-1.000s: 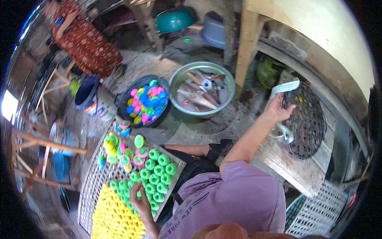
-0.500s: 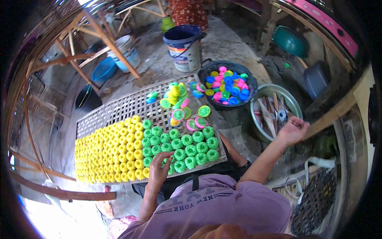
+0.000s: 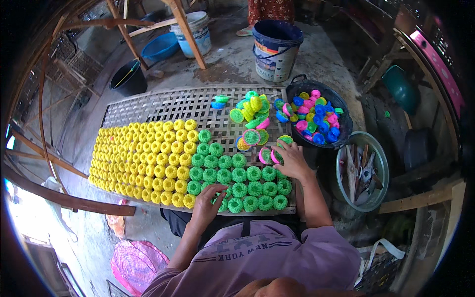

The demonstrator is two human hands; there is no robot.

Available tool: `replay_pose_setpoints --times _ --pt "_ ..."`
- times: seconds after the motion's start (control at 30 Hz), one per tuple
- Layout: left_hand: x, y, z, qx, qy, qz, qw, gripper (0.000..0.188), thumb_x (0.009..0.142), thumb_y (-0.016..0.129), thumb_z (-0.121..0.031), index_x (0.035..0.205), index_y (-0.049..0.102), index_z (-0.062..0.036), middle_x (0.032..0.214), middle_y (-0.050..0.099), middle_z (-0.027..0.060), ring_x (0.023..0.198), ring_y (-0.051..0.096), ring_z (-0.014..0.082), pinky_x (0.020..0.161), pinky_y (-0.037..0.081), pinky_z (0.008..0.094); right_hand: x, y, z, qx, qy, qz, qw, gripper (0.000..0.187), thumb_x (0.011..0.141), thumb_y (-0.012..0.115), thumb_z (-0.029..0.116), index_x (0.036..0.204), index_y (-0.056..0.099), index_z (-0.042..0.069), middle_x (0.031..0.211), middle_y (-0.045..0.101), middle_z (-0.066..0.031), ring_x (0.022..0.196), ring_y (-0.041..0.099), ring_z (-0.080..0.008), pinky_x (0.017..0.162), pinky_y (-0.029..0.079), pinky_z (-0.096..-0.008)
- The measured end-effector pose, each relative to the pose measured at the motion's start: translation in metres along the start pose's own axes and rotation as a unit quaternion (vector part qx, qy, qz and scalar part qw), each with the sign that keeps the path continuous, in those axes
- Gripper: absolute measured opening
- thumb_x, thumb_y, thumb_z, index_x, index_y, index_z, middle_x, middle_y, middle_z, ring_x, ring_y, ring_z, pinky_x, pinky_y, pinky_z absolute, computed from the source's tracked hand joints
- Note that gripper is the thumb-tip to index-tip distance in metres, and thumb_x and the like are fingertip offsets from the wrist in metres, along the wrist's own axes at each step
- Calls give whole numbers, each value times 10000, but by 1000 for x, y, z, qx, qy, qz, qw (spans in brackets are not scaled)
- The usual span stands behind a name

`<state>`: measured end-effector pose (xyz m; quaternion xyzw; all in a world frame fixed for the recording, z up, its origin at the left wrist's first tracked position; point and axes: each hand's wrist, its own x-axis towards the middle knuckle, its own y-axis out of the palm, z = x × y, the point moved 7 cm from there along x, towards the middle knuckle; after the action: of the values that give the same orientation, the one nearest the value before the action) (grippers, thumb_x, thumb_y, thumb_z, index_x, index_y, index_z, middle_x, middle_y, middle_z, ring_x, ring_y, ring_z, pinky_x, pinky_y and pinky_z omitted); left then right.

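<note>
Rows of small round yellow pieces (image 3: 148, 163), stringy and dimpled in the middle, cover the left of a woven slatted tray (image 3: 163, 106) in front of me. Matching green pieces (image 3: 239, 174) fill its front right. Over the near green rows is my left hand (image 3: 207, 204), fingers bent and a little apart, with nothing seen in it. My right hand (image 3: 294, 162) reaches to the tray's right edge, its fingertips closed on a small green-and-yellow cup (image 3: 285, 139). Pink-and-green cups (image 3: 264, 155) lie beside it, partly hidden by the hand. More colourful cups (image 3: 252, 106) are heaped farther back.
A dark basin (image 3: 349, 129) of colourful cups stands past the tray's right corner. Nearer, a pale green basin (image 3: 380, 190) holds long wooden and metal things. Buckets (image 3: 277, 64) stand on the floor behind. At the back, a person's patterned garment (image 3: 269, 11) and foot show.
My right hand has come from above the pale green basin to the cups on the tray. The left hand stays over the green pieces. The whole view has shifted.
</note>
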<state>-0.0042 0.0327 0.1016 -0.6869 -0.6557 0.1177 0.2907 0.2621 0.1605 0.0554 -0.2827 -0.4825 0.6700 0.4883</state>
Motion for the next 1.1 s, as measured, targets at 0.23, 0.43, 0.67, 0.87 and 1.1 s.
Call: replay_pose_setpoints --times 0.23,0.43,0.67,0.87,1.1 --pt "32 24 52 -195 -76 47 977 360 927 642 -95 1273 548 -61 1210 611 127 1073 629 263 895 507 348 28 -23 21 68 -70 -34 995 410 727 780 249 1103 652 148 1093 673 -81 1058 534 -312 957 353 -462" --pt "59 91 75 -612 -269 62 741 678 1006 536 -372 1531 160 -164 1548 264 142 1354 393 299 1060 414 477 44 -17 71 206 -151 -81 963 228 773 742 138 960 637 60 931 670 -89 903 620 -308 839 454 -410" --pt "103 136 79 -636 -296 30 712 459 1036 439 -426 1406 401 -157 1303 517 39 1210 514 196 1002 442 464 44 -20 80 302 -228 -52 924 244 868 643 73 1110 642 47 1065 680 -123 992 614 -342 960 427 -452" --pt "151 163 58 -427 -126 22 895 503 997 565 -159 1431 366 -1 1434 462 141 1283 487 197 1058 421 358 30 -45 -56 284 -34 -202 937 200 919 595 85 1101 667 40 1041 692 -140 929 676 -287 961 461 -395" --pt "150 133 55 -60 -4 39 997 476 852 729 -145 1280 546 -50 1201 612 140 1093 604 291 914 483 408 -108 -2 -358 142 492 -251 822 305 914 606 279 981 696 -4 952 685 -231 882 662 -341 776 496 -402"
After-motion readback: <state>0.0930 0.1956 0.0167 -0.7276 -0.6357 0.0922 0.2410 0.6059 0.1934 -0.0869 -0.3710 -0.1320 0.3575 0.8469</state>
